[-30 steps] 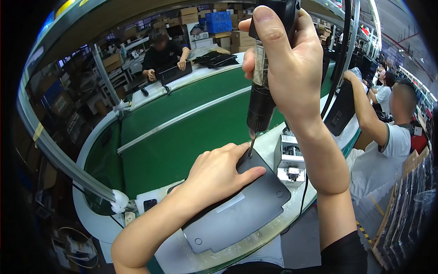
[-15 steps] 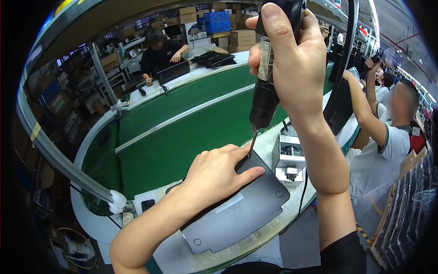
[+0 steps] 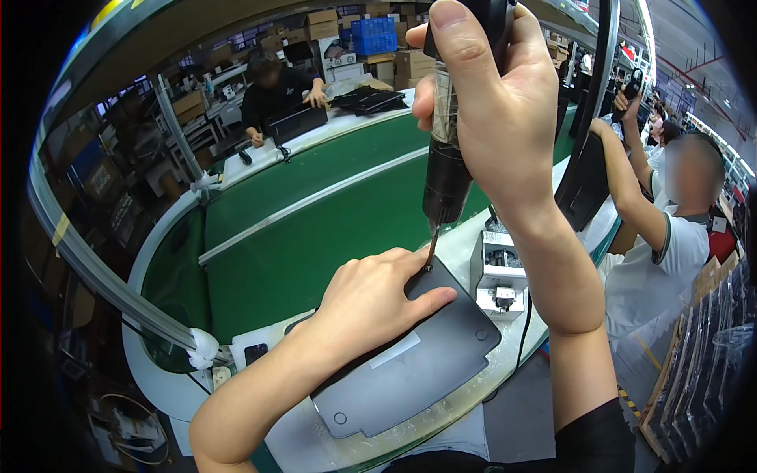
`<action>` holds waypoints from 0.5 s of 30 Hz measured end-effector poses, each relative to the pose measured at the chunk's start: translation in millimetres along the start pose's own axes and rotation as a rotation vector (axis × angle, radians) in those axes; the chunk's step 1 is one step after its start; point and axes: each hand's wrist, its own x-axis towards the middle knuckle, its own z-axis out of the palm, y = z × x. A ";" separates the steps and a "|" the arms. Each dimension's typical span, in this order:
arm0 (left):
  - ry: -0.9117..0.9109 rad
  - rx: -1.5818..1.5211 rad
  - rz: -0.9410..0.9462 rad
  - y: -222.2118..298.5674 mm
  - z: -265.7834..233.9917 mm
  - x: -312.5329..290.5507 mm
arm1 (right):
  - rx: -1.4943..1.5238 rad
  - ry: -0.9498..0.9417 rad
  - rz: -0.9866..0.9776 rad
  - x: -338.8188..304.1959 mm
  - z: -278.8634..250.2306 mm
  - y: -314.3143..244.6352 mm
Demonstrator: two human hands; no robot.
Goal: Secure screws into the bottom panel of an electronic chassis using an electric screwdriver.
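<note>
My right hand (image 3: 505,118) grips an electric screwdriver (image 3: 449,181), black with a clear middle section, pointing down. Its thin bit meets the far corner of a dark grey flat panel (image 3: 410,386), at a small dark screw point (image 3: 428,268). My left hand (image 3: 378,296) lies flat over the panel's upper left part, thumb stretched out and fingertips close beside the bit. A pale label and round feet show on the panel. Whether the bit sits in a screw is too small to tell.
Right of the panel stands a white box of small parts (image 3: 498,268), with a black cable (image 3: 523,339) beside it. Beyond runs a green conveyor belt (image 3: 315,213). One person (image 3: 276,94) works across it; another (image 3: 670,205) stands at right. A metal post (image 3: 118,276) rises at left.
My right hand and the screwdriver have shifted slightly left, the bit staying at the panel's corner. My left hand has hardly moved. The person across has shifted a hand.
</note>
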 end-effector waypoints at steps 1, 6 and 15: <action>0.002 -0.003 0.001 0.2 -0.2 0.0 | -0.022 0.006 0.023 0.5 0.1 0.3; 0.010 -0.008 0.005 1.6 1.5 0.2 | -0.014 -0.047 0.041 -3.7 0.4 -5.4; 0.026 0.009 0.006 2.9 3.1 -1.6 | 0.060 -0.104 0.075 -9.2 3.5 2.4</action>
